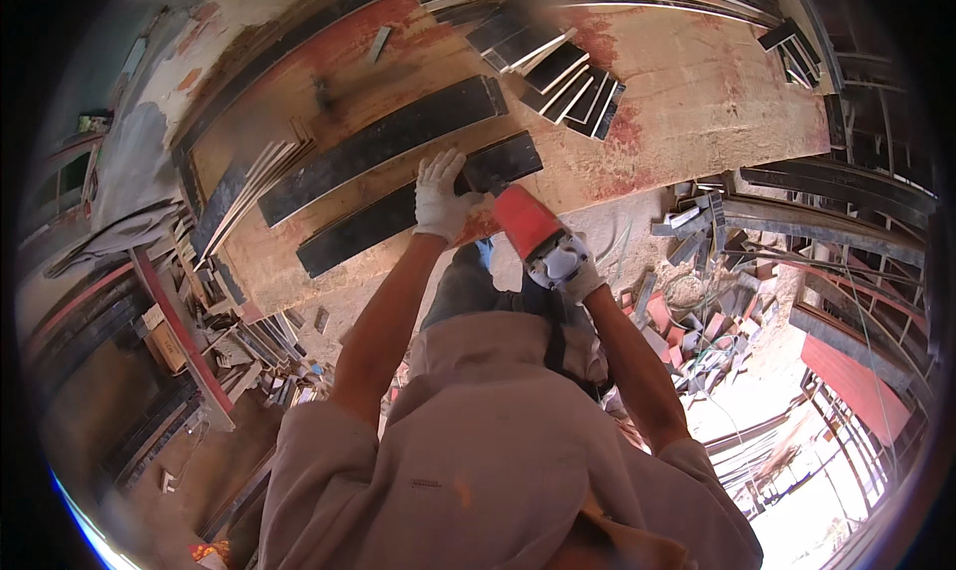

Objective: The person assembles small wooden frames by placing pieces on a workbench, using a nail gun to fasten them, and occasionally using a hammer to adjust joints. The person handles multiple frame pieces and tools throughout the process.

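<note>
The right grip (574,269) is holding the red power tool (524,220); the left grip (spread over the black board (363,231)) is possibly risking injury, should the tool be slipping.

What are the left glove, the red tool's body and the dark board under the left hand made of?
Left glove: probably fabric; matte white, close-fitting.
Red tool: likely plastic casing; smooth, evenly coloured.
Dark board: maybe coated plywood; flat black face, and similar fanned boards show pale edges.

Your gloved left hand (439,200), on a black board (360,228); your gloved right hand (578,275), around a red power tool (525,222).
</note>
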